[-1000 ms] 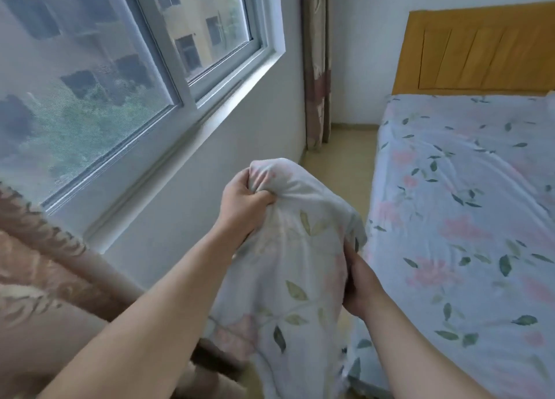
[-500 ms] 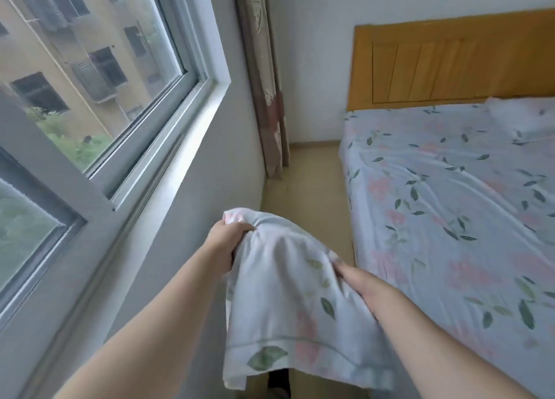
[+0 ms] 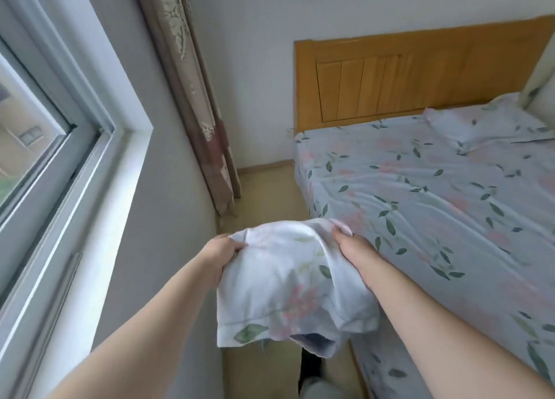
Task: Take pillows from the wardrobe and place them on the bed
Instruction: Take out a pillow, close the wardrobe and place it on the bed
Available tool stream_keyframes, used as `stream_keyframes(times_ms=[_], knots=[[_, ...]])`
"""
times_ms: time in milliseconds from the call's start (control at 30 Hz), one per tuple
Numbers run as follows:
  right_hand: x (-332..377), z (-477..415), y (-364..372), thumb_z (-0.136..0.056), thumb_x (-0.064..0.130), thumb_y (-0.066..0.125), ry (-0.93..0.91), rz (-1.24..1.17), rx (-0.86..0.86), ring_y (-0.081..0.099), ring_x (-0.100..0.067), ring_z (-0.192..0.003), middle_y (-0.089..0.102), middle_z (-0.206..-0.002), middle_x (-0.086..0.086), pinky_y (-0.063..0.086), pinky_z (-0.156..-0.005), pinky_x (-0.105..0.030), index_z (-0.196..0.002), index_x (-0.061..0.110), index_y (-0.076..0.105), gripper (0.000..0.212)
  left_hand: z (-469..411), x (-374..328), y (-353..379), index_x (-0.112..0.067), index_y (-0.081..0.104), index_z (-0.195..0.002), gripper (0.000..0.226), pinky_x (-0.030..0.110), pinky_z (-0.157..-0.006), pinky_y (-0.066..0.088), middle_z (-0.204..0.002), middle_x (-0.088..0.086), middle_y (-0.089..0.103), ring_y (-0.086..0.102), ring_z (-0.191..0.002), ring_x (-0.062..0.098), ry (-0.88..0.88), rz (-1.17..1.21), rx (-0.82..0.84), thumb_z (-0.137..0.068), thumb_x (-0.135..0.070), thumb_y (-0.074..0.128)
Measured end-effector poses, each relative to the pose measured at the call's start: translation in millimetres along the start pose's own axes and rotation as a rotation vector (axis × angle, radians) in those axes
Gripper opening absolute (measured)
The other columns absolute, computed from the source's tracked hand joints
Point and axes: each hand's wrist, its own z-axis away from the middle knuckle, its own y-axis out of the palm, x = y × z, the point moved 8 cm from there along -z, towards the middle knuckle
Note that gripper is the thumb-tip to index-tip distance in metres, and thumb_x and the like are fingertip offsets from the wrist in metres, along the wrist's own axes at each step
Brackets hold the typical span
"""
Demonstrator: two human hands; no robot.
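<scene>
**Both hands on a floral pillow beside the bed**

Nearest, two bare forearms reach in from 7 and 5 o'clock. The left hand (image 3: 220,253) has its grip closed on the pillow's (image 3: 288,281) upper left corner, fingers bunched into the fabric. The right hand (image 3: 353,250) is clamped on the upper right corner, thumb on top. The pillow (white, with pink flowers and green leaves) hangs limp between them at centre, its lower edge drooping toward 6 o'clock over the floor (image 3: 267,194), just beside the bed's near edge.

The bed (image 3: 426,194) fills the 3 o'clock side under a matching floral sheet. At 2 o'clock a second pillow (image 3: 480,125) lies on it, near the wooden headboard (image 3: 405,77) at 1 o'clock. A window (image 3: 45,146) runs along 9 o'clock, and a patterned curtain (image 3: 192,98) hangs at 11 o'clock in the corner.
</scene>
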Motion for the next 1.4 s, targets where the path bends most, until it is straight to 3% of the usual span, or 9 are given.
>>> stream_keyframes(times_ms=[133, 200, 300, 600, 700, 833, 967, 1200, 1400], knots=[[26.3, -77.5, 24.9, -0.107, 0.040, 0.038, 0.116, 0.396, 0.211, 0.045, -0.028, -0.137, 0.048, -0.148, -0.009, 0.034, -0.103, -0.028, -0.144, 0.011, 0.052, 0.049, -73.2, -22.9, 17.1, -0.010, 0.077, -0.078, 0.041, 0.028, -0.047, 0.056, -0.067, 0.012, 0.076, 0.072, -0.053, 0.024, -0.229, -0.200, 0.127, -0.102, -0.010, 0.044], [48.3, -139.4, 19.7, -0.103, 0.039, 0.048, 0.072, 0.417, 0.176, 0.054, -0.025, -0.127, 0.055, -0.136, 0.004, 0.039, -0.105, -0.029, -0.131, 0.012, 0.064, 0.042, -117.4, -78.5, 18.9, -0.009, 0.078, -0.095, 0.027, 0.034, -0.064, 0.061, -0.081, 0.013, 0.078, 0.073, -0.071, 0.027, -0.151, -0.123, 0.063, -0.100, -0.012, 0.052], [96.0, -209.7, 5.4, -0.095, 0.033, 0.059, 0.067, 0.353, 0.114, 0.061, -0.023, -0.104, 0.067, -0.118, -0.005, 0.047, -0.095, -0.030, -0.115, 0.010, 0.073, 0.033, -166.7, -172.7, 12.0, -0.003, 0.078, -0.103, 0.022, 0.048, -0.085, 0.061, -0.100, 0.020, 0.077, 0.075, -0.091, 0.036, -0.009, -0.051, -0.059, -0.089, -0.005, 0.061], [275.7, -355.1, -35.8, -0.089, 0.038, 0.058, -0.075, 0.052, -0.037, 0.067, -0.027, -0.093, 0.073, -0.104, -0.010, 0.056, -0.088, -0.040, -0.104, 0.015, 0.074, 0.031, -243.3, -436.2, 29.9, -0.007, 0.072, -0.092, 0.010, 0.036, -0.073, 0.061, -0.082, 0.011, 0.079, 0.072, -0.076, 0.028, 0.410, 0.147, -0.151, -0.085, -0.001, 0.069], [331.1, -398.8, -64.0, -0.089, 0.045, 0.056, -0.144, -0.048, -0.165, 0.068, -0.030, -0.089, 0.073, -0.092, -0.010, 0.055, -0.082, -0.043, -0.094, 0.015, 0.075, 0.036, -281.1, -509.1, 47.9, -0.012, 0.068, -0.087, 0.012, 0.025, -0.055, 0.056, -0.066, 0.002, 0.076, 0.072, -0.066, 0.022, 0.508, 0.174, -0.091, -0.086, 0.000, 0.068], [387.8, -459.4, -109.3, -0.094, 0.047, 0.051, -0.204, -0.201, -0.388, 0.065, -0.023, -0.093, 0.071, -0.103, -0.003, 0.054, -0.085, -0.038, -0.110, 0.014, 0.068, 0.041, -355.5, -596.6, 82.4, -0.011, 0.072, -0.096, 0.015, 0.042, -0.084, 0.060, -0.091, 0.011, 0.079, 0.075, -0.090, 0.033, 0.563, 0.181, 0.062, -0.083, -0.004, 0.073], [435.1, -509.5, -156.0, -0.094, 0.048, 0.056, -0.197, -0.344, -0.601, 0.058, -0.013, -0.080, 0.060, -0.091, 0.006, 0.044, -0.067, -0.032, -0.111, 0.018, 0.058, 0.035, -431.5, -693.2, 142.3, -0.011, 0.073, -0.113, 0.033, 0.051, -0.093, 0.058, -0.106, 0.014, 0.078, 0.075, -0.100, 0.036, 0.571, 0.110, 0.268, -0.080, -0.004, 0.070], [473.3, -546.0, -229.3, -0.087, 0.051, 0.063, -0.110, -0.525, -0.835, 0.060, -0.018, -0.095, 0.060, -0.105, 0.004, 0.051, -0.083, -0.038, -0.122, 0.019, 0.054, 0.048, -498.5, -812.4, 266.9, -0.008, 0.072, -0.113, 0.034, 0.050, -0.088, 0.058, -0.103, 0.014, 0.078, 0.074, -0.096, 0.034, 0.466, 0.021, 0.523, -0.079, -0.010, 0.072], [468.8, -574.4, -290.5, -0.089, 0.048, 0.062, -0.006, -0.619, -0.952, 0.062, -0.020, -0.097, 0.062, -0.108, 0.002, 0.050, -0.077, -0.035, -0.117, 0.017, 0.058, 0.042, -531.4, -863.6, 379.0, -0.008, 0.073, -0.111, 0.035, 0.050, -0.084, 0.059, -0.102, 0.016, 0.078, 0.074, -0.094, 0.035, 0.406, -0.148, 0.635, -0.077, -0.016, 0.072]])
